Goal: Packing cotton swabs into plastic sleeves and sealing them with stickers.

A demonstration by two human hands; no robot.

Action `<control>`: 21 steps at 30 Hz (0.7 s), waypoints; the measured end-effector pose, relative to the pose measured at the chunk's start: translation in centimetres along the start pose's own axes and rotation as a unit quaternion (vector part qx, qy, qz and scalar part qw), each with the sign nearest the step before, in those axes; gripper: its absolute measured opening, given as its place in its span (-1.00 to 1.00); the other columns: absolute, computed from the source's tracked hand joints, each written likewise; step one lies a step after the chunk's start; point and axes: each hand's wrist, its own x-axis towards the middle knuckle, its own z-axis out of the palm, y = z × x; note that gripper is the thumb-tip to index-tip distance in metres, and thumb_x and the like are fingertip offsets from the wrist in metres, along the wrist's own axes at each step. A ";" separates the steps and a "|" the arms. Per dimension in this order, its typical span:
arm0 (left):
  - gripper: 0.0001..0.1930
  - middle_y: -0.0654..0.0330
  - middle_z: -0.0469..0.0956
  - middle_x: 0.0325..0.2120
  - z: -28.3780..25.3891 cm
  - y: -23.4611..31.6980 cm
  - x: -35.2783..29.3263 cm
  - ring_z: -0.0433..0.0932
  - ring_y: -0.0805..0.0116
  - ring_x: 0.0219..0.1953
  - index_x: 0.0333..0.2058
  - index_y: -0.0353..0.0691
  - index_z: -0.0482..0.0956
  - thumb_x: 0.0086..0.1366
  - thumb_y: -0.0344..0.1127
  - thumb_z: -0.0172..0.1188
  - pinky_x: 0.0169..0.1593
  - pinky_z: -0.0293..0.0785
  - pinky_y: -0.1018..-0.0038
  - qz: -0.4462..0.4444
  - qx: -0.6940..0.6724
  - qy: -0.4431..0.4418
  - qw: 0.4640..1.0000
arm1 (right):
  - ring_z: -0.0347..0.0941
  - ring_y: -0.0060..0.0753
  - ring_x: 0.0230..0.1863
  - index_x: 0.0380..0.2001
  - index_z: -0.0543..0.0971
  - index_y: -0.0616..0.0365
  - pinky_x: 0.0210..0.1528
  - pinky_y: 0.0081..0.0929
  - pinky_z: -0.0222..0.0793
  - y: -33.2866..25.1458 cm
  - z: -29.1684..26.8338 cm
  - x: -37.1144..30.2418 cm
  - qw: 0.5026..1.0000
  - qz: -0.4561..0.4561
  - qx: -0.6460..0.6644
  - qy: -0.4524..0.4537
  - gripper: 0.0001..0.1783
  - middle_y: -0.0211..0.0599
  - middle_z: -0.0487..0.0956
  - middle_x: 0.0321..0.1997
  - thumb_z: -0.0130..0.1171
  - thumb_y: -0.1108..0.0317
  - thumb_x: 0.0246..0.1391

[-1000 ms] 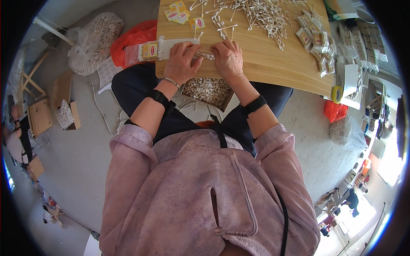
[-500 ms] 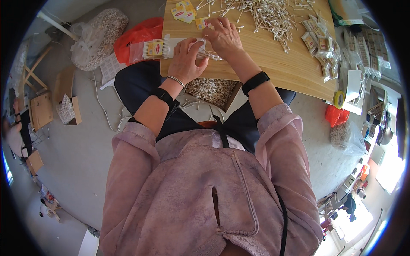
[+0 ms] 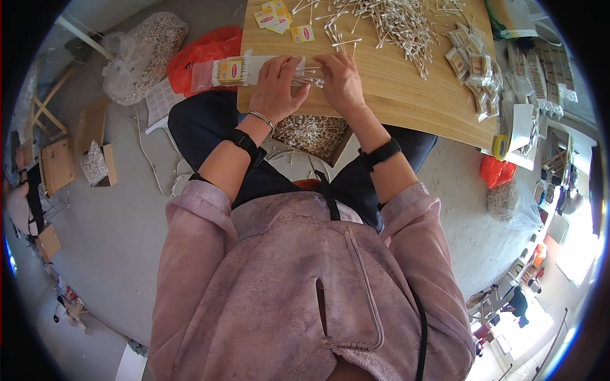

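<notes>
My left hand (image 3: 276, 87) is closed around a small bunch of cotton swabs (image 3: 309, 79) at the table's near edge, their white tips showing past its thumb. Close on its right, my right hand (image 3: 340, 82) has its fingertips pinched, with a thin swab stick at them; the palm hides part of the grip. To the left of my left hand lies a clear packet (image 3: 231, 71) of swabs with a yellow card inside. Beyond the hands are a single yellow card (image 3: 303, 34), a few more yellow cards (image 3: 273, 17) and loose swabs (image 3: 343, 42).
A large heap of swabs (image 3: 406, 32) covers the table's far part. Filled packets (image 3: 473, 63) are piled at the right. Under the table edge, a box of swabs (image 3: 312, 136) sits between my knees. A red bag (image 3: 203, 57) lies at the left, yellow tape (image 3: 501, 147) at the right.
My right hand has drawn back from beside the single yellow card toward me, down to the swabs by my left hand. My left hand has stayed nearly in place.
</notes>
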 end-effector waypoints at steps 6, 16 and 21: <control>-0.46 0.13 0.33 0.02 -0.1 -0.2 0.2 0.30 0.13 0.09 0.06 -0.20 0.35 0.08 -0.21 0.21 0.16 0.25 0.24 0.036 0.020 -0.012 0.999 | 0.32 -0.04 -0.06 -0.17 0.56 0.14 0.02 -0.28 0.28 -1.0 -0.5 -2.8 0.982 0.137 -0.015 0.129 -0.64 -0.15 0.46 -0.15 0.06 0.56 -0.12; -0.41 0.04 0.30 0.11 0.1 -0.5 -0.1 0.23 0.10 0.21 0.11 -0.25 0.29 0.12 -0.21 0.19 0.23 0.21 0.24 0.038 0.011 -0.029 0.999 | 0.29 -0.04 -0.13 -0.22 0.57 0.12 -0.05 -0.20 0.26 -1.9 0.6 -3.2 0.980 0.113 -0.043 0.157 -0.72 -0.13 0.42 -0.19 0.10 0.49 -0.08; -0.30 -0.06 0.25 0.10 0.0 0.1 0.0 0.23 -0.04 0.16 0.16 -0.24 0.12 0.08 -0.20 0.21 0.22 0.23 0.21 -0.011 -0.063 0.014 0.998 | 0.30 -0.03 -0.14 -0.14 0.56 0.06 -0.05 -0.20 0.28 0.5 -0.6 -2.1 0.981 0.120 -0.060 0.141 -0.67 -0.13 0.42 -0.19 0.11 0.45 -0.05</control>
